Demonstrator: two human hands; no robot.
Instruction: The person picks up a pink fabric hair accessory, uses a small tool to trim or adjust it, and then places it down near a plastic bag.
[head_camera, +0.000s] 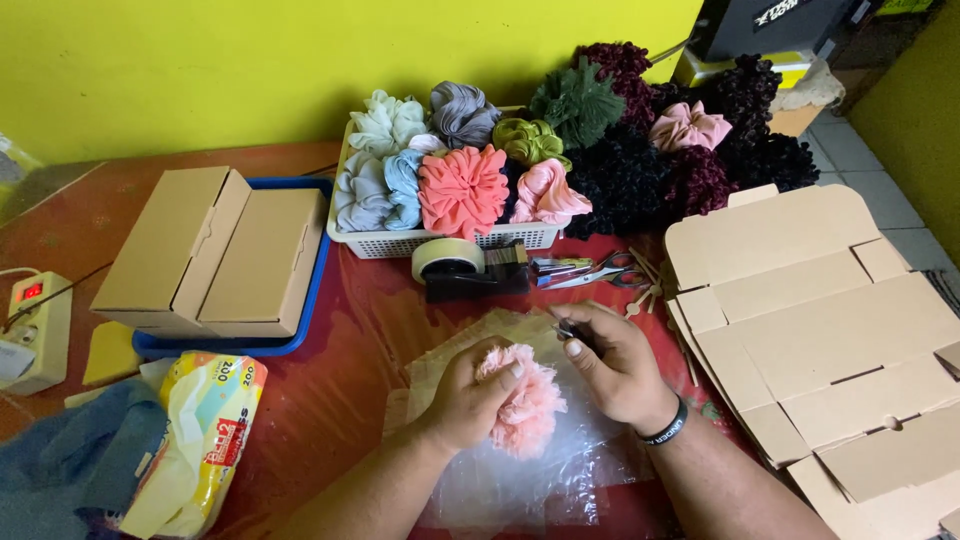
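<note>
**Pink scrunchie in hand, near the table's front edge**

Left hand (470, 392) curled round a fluffy pink scrunchie (524, 405), over clear plastic wrap (540, 470). Right hand (618, 368) pinching a small dark tool (568, 330) just beside it. Basket (440, 240) of scrunchies further back.

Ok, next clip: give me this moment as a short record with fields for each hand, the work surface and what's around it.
left hand: left hand grips a pink scrunchie
right hand: right hand pinches a small dark object, too small to identify
under hands: clear plastic bag on a red table
behind: white basket of scrunchies, tape dispenser, scissors
left side: folded boxes on a blue tray
right side: flat cardboard
</note>
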